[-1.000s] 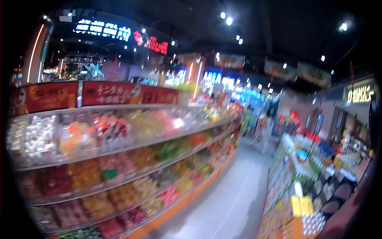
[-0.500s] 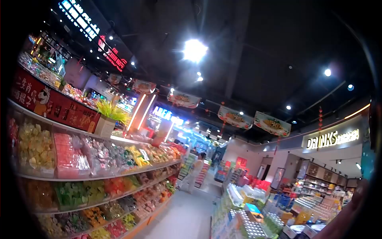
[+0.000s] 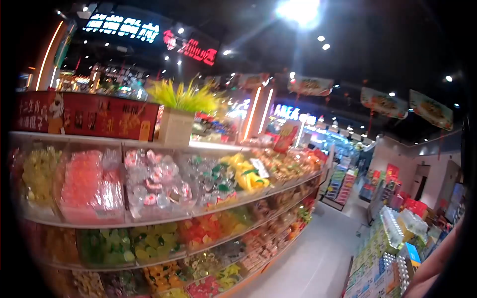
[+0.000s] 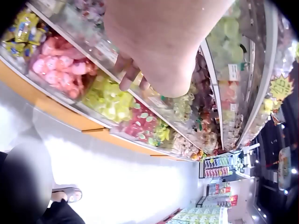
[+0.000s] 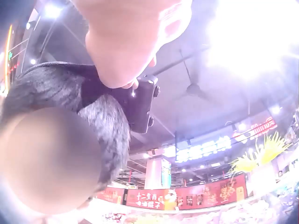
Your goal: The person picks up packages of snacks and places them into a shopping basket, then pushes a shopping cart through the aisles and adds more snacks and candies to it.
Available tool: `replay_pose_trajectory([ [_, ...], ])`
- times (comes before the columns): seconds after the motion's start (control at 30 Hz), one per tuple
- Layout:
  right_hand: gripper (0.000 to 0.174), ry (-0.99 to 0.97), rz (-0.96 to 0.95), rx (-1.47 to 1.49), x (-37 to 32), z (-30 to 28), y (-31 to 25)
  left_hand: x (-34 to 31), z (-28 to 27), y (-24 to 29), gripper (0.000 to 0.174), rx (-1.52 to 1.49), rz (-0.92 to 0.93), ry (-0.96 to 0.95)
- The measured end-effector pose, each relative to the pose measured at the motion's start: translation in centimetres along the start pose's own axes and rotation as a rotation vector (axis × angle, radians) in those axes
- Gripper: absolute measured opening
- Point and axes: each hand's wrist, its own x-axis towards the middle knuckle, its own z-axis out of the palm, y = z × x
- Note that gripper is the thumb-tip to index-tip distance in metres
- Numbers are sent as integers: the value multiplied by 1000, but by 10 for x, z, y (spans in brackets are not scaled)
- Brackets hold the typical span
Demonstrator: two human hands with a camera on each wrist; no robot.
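Along the red banner (image 3: 84, 118) over the shelves (image 3: 149, 223) I can make out 十二生肖, with 棍子 beneath; the characters farther along blur. A lit sign (image 3: 294, 113) down the aisle reads AREA. The red glowing sign (image 3: 198, 52) and the pale-blue one (image 3: 121, 26) beside it are too smeared for me to read, as are the figures on a yellow star-shaped tag (image 4: 281, 87).

The left grip (image 4: 152, 51) hangs in front of the shelves, palm end toward the wrist camera, its fingers loosely bent and nothing visible in them. Nearest its fingertips in that view are the yellow-green packets (image 4: 110, 99), in a low bin next to the pink packets (image 4: 63, 70).

The right grip (image 5: 131, 44) is raised to the person's head, fingertips at the black device (image 5: 138, 112) worn there. I can't tell how far its fingers are parted, or whether they pinch the device or just touch it.
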Motion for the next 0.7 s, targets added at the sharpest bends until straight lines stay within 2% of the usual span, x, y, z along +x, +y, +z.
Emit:
replay_pose_trajectory([
  [0.07,19,-18,-55,10,-9,23,49,10,23,3,26,-17,-71,17],
  [0.27,18,-6,-107,94,-26,85,207,51,42,48,26,-15,-297,104],
  [0.43,17,23,-159,217,-41,152,318,78,62,89,26,-31,-448,174],
  [0.7,16,19,-221,451,-86,290,503,90,153,142,26,-94,-679,318],
])
